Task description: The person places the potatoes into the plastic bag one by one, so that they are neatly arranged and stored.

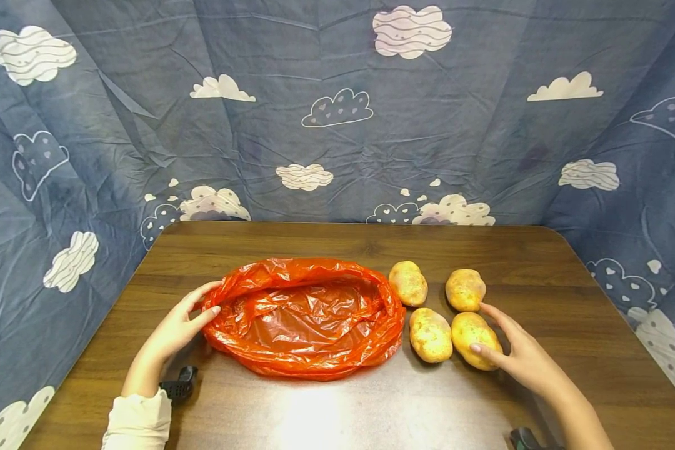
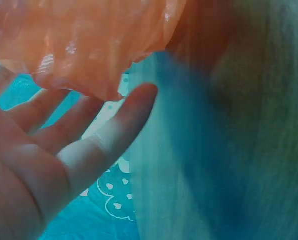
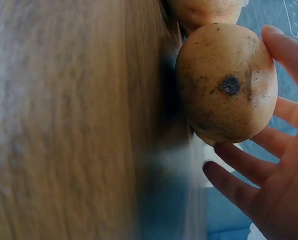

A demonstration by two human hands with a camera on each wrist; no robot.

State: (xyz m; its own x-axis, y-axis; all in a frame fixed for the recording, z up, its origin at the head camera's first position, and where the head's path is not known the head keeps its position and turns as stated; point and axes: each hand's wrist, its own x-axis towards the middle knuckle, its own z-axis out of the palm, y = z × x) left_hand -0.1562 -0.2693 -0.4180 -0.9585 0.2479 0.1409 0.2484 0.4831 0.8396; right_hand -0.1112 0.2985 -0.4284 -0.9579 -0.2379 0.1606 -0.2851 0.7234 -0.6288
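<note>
A thin red plastic bag [image 1: 315,369] lies on the table with its mouth spread wide and its edge rolled. My left hand [image 1: 177,325] is at the bag's left rim, fingers extended and thumb apart. In the left wrist view the bag [image 2: 88,40] hides some fingertips of that hand [image 2: 43,150]. To the right of the bag lie several potatoes. My right hand [image 1: 520,356] spans the nearest right potato [image 1: 472,337], thumb over its near side and fingers spread. The right wrist view shows that potato [image 3: 224,80], with a dark spot, beside the loosely extended fingers of the hand [image 3: 279,165].
Other potatoes are close by: one touches the bag's right side [image 1: 408,284], one lies in front of it [image 1: 430,335], and one is behind the right hand's potato [image 1: 465,290]. The wooden table [image 1: 371,240] ends at a blue cloud-patterned curtain [image 1: 337,150].
</note>
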